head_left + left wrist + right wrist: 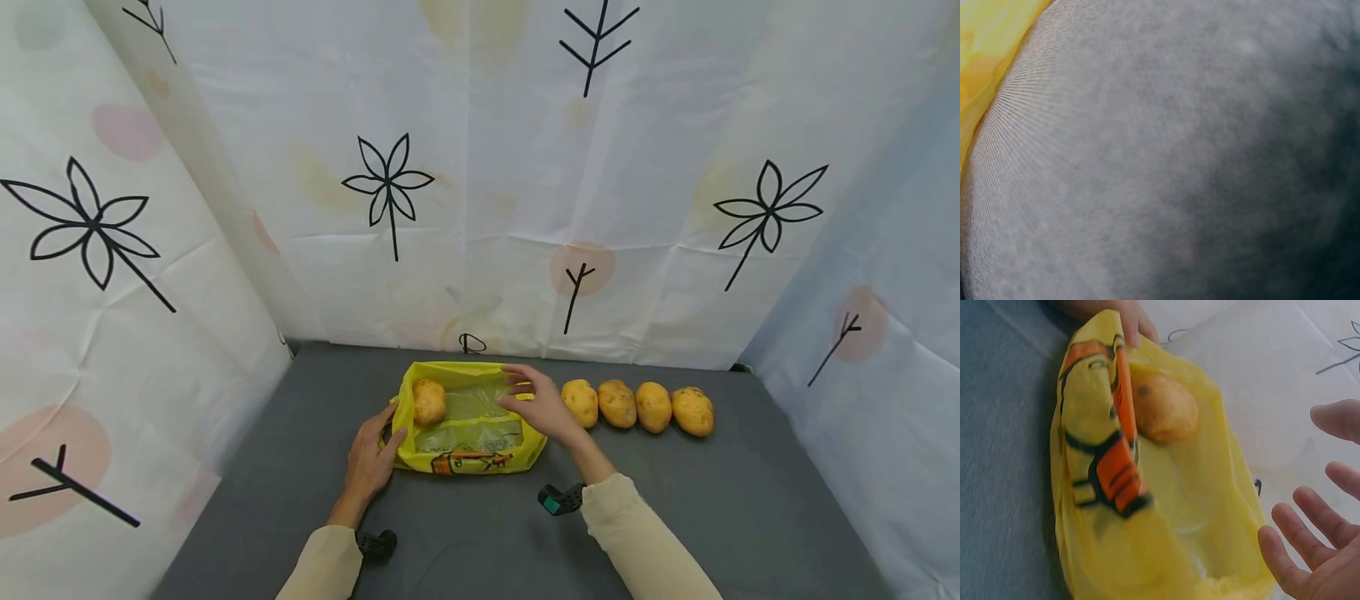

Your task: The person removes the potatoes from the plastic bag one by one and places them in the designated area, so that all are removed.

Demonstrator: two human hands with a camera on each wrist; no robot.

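A yellow plastic bag [471, 463] with an orange and black print lies on its base on the table, its mouth open upward. One potato [429, 402] sits inside at the left end; the right wrist view shows this same potato [1165, 409] against the yellow wall. My left hand [371, 454] holds the bag's left edge, thumb toward the front. Over the bag's right end hovers my right hand [546, 408], fingers spread apart and nothing in them. Only a strip of yellow bag [985, 56] shows in the left wrist view, without the hand.
Several potatoes stand in a row right of the bag, from the nearest potato [580, 403] to the outermost potato [693, 412]. The dark grey table [480, 533] is bounded by white patterned cloth [480, 283] at the back and sides.
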